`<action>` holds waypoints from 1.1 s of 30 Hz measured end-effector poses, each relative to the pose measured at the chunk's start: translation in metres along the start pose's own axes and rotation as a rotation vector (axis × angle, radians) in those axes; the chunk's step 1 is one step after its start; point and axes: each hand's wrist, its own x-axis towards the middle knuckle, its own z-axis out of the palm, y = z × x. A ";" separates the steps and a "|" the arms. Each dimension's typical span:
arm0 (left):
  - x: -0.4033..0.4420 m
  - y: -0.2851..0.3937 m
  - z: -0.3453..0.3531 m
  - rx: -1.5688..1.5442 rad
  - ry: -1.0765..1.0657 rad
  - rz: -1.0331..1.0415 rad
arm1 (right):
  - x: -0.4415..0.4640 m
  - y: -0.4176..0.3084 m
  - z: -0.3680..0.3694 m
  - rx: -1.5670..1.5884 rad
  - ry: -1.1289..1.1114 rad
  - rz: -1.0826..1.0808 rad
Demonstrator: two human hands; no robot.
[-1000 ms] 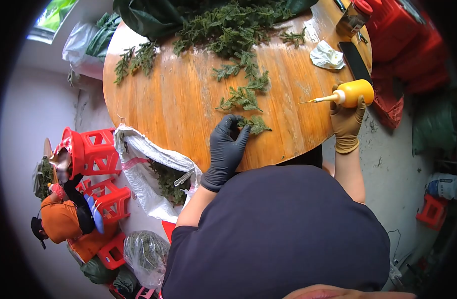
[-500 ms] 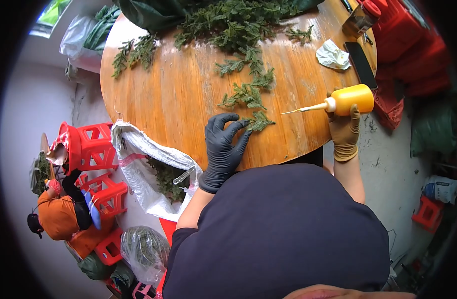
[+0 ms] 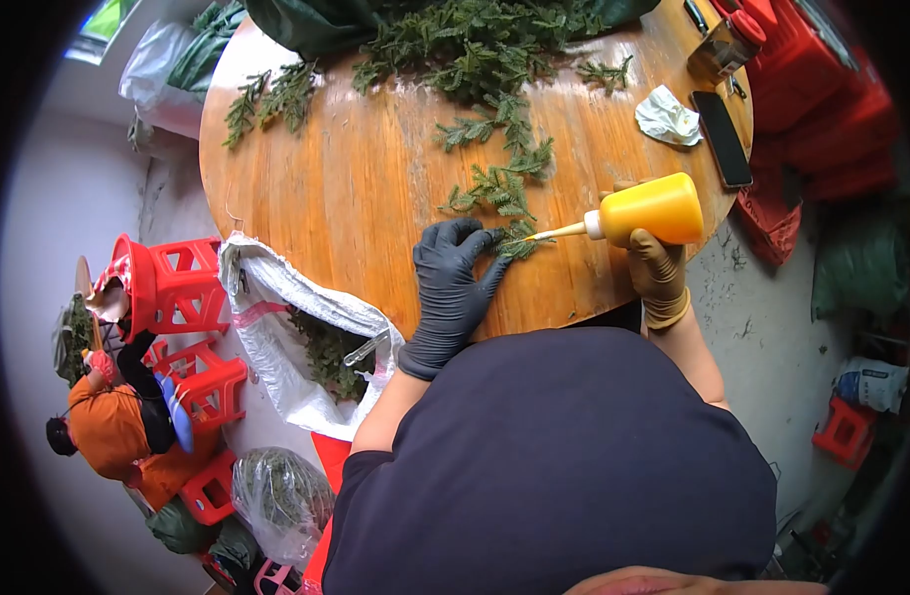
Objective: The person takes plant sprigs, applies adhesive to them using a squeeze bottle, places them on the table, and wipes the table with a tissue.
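My left hand [image 3: 457, 278], in a black glove, pinches the base of a small green fir sprig [image 3: 517, 240] near the table's front edge. In a tan glove, my right hand [image 3: 658, 266] is wrapped round a yellow squeeze bottle [image 3: 655, 210], tilted on its side. Its long thin nozzle [image 3: 562, 232] points left, and the tip reaches the sprig; whether it touches cannot be made out. More fir sprigs [image 3: 501, 188] trail up the table from there to a large heap of fir sprigs [image 3: 475, 50].
On the round wooden table [image 3: 356, 188] are a crumpled tissue [image 3: 668, 116], a phone [image 3: 721, 139] and a jar [image 3: 725, 47]. A white sack [image 3: 276, 367] of greenery leans at its left edge. Another person in orange [image 3: 108, 426] is near red stools [image 3: 192, 288].
My right hand has brought the yellow bottle leftward, so its nozzle tip now meets the sprig's outline. My left hand keeps its pinch on the sprig, almost unmoved.
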 end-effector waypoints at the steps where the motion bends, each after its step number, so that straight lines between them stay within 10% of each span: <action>1: 0.000 0.000 0.001 0.001 0.002 0.001 | 0.001 0.000 0.001 0.000 -0.002 0.000; 33: -0.001 0.005 0.002 0.047 0.022 0.004 | -0.014 0.003 -0.031 0.067 0.141 -0.003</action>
